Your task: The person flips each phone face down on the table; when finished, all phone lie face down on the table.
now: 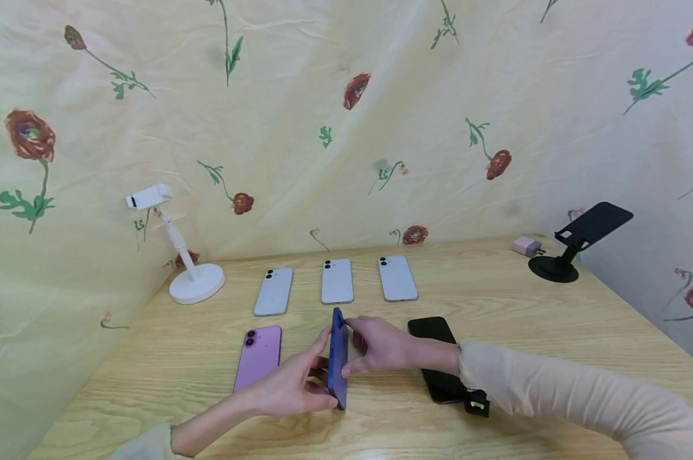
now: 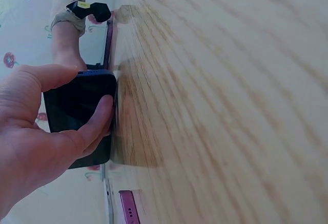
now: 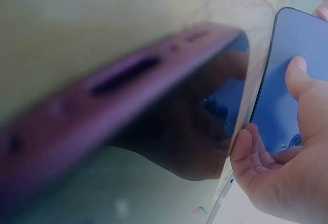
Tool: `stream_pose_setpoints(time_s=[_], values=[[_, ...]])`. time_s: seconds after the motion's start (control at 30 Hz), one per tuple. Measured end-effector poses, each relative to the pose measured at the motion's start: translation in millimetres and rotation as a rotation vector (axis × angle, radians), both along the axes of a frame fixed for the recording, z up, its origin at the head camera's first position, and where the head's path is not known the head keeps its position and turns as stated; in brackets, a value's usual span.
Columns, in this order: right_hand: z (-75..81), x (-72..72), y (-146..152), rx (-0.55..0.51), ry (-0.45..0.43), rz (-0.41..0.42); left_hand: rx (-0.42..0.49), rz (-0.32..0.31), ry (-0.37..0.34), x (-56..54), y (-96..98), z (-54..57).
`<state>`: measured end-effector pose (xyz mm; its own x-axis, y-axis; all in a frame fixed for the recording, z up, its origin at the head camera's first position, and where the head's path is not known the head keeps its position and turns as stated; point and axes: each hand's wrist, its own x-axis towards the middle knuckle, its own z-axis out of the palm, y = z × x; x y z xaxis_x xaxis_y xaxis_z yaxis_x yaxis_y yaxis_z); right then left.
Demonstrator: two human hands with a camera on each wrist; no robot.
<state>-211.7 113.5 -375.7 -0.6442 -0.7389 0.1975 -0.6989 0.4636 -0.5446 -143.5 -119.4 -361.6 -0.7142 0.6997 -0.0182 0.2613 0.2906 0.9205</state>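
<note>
Between my two hands a blue smartphone (image 1: 337,364) stands on its long edge, just over the wooden table. My left hand (image 1: 295,384) grips it from the screen side. In the left wrist view the thumb lies at the end with the port, and fingers cross the black screen (image 2: 72,103). My right hand (image 1: 383,345) holds the phone from the other side. Its thumb presses the blue back (image 3: 279,39), and its curled fingers meet the edge near the camera, as the right wrist view shows. Left of my left hand lies a purple smartphone (image 1: 260,351), back up.
Under my right forearm lies a dark-screened phone (image 1: 433,329) with a pink frame (image 3: 128,85). Three white phones, left (image 1: 274,294), middle (image 1: 337,282) and right (image 1: 397,279), form a row behind. Stands, white (image 1: 197,283) and black (image 1: 553,269), flank them; a pink charger (image 1: 527,246) sits back right.
</note>
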Motion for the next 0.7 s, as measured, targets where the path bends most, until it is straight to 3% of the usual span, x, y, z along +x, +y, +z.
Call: stream_pose_setpoints(time_s=[0.53,0.7], values=[[1.1,3.1,-1.1,0.115,-0.002,-0.003,-0.02,0.014,0.033,1.7,-0.2,-1.4],[0.6,3.9,-1.4,0.134,-0.012,-0.01,-0.052,0.024,0.073,1.5,-0.5,-2.0]])
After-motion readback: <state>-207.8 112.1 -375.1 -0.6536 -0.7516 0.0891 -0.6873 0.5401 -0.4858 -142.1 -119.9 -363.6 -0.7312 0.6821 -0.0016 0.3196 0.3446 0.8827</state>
